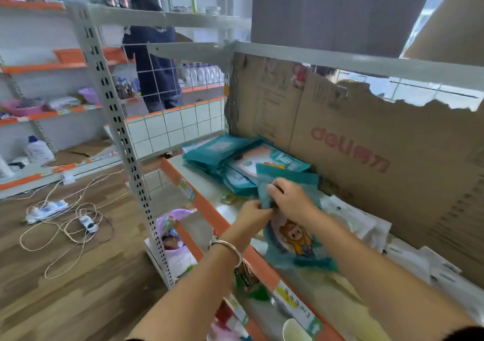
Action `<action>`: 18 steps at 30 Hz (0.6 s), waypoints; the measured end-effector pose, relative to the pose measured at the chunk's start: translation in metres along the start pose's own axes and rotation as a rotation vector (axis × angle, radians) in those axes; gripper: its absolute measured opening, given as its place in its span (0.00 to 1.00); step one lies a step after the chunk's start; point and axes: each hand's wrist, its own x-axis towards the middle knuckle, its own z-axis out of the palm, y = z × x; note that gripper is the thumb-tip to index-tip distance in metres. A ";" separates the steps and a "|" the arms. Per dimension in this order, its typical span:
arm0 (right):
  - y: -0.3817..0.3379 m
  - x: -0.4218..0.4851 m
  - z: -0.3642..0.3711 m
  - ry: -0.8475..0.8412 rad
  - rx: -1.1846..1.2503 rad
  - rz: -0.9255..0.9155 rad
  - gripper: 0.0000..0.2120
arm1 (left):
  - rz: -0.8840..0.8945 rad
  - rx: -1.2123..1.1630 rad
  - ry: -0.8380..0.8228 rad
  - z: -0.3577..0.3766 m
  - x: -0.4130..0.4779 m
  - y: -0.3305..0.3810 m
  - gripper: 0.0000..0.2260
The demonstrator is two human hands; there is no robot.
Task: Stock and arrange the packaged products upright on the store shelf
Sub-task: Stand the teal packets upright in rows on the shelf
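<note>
Both hands hold a teal packet with a cartoon figure (293,238) over the shelf board (209,186). My left hand (255,216) grips the packet's left edge, a silver bangle on its wrist. My right hand (289,199) pinches its upper part from the right. The packet is tilted and blurred. Behind it, a pile of similar teal packets (230,157) lies flat at the shelf's far left end, against the cardboard. White packets (358,222) lie flat to the right.
A torn brown cardboard sheet (366,157) lines the shelf's back. A perforated grey upright (125,141) stands at the left. Cables and power strips (60,215) lie on the wooden floor. A person in dark clothes (154,65) stands behind the wire grid.
</note>
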 end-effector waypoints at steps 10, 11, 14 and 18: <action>0.033 0.091 0.002 0.446 0.925 0.775 0.05 | -0.156 0.081 -0.237 -0.033 0.032 -0.038 0.07; 0.036 0.093 0.001 0.471 0.977 0.798 0.05 | -0.149 0.095 -0.259 -0.034 0.034 -0.039 0.07; 0.037 0.092 0.000 0.429 1.065 0.850 0.08 | -0.158 0.094 -0.317 -0.038 0.043 -0.042 0.09; 0.040 0.091 0.000 0.321 0.874 0.819 0.07 | -0.200 0.072 -0.385 -0.042 0.050 -0.042 0.15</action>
